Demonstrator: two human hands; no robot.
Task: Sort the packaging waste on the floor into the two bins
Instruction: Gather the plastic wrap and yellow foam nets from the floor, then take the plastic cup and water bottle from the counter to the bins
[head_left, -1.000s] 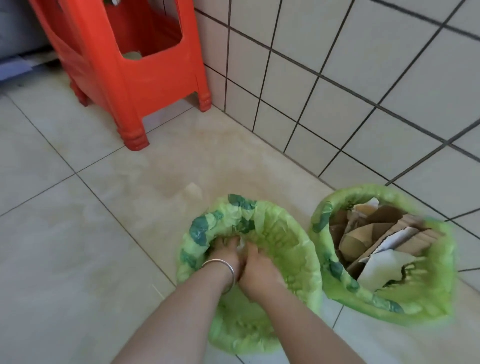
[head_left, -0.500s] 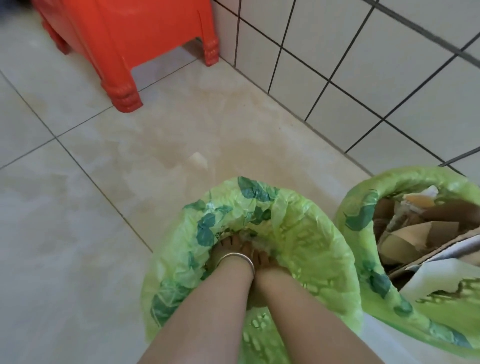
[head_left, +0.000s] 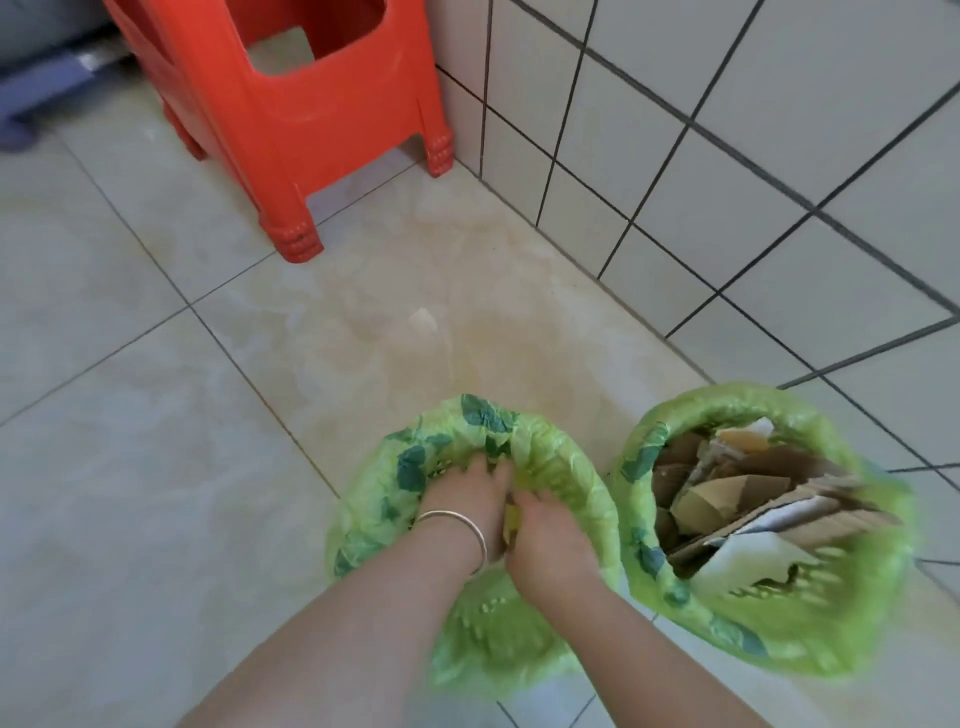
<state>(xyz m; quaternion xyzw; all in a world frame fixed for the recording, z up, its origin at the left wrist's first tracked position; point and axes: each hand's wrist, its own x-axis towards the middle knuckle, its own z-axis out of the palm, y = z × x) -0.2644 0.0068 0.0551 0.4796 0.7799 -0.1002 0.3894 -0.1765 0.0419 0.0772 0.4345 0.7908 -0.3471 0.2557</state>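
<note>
**Both hands pressed into the left bin; cardboard stacked in the right bin**

While both forearms reach down from the lower edge of the view, the left hand (head_left: 470, 496) and the right hand (head_left: 550, 540) sit side by side inside the mouth of the left bin (head_left: 363, 525), a round container lined with a thin, crinkled, light-green plastic bag printed with darker green leaf shapes. Fingers of the left hand spread forward and lie against the bag's inner folds near the far rim; whether they pinch the film or only press on it cannot be told. Those of the right hand bend downward into the bin, and what they hold, if anything, is hidden. A small yellowish scrap (head_left: 511, 519) shows in the narrow gap between the two hands, its nature unclear. A smooth, slim metal bangle (head_left: 457, 522) circles the left wrist.

Just beside it, close to the wall, stands the right bin (head_left: 644, 457), lined with the same leaf-printed green film, blurred along its near edge. It is filled to the rim with cardboard pieces (head_left: 737, 499): flat and folded brown sheets, some showing corrugated edges, packed upright and tilted, with a white sheet (head_left: 748, 561) among them at the near side.

One small pale scrap (head_left: 423, 319) lies on the glossy, cream-coloured floor tiles (head_left: 156, 467), well apart from both bins. A moulded red-orange plastic stool (head_left: 291, 119) with ribbed feet stands farther off beside the white tiled wall (head_left: 779, 156), whose square tiles are set off by dark grout lines
</note>
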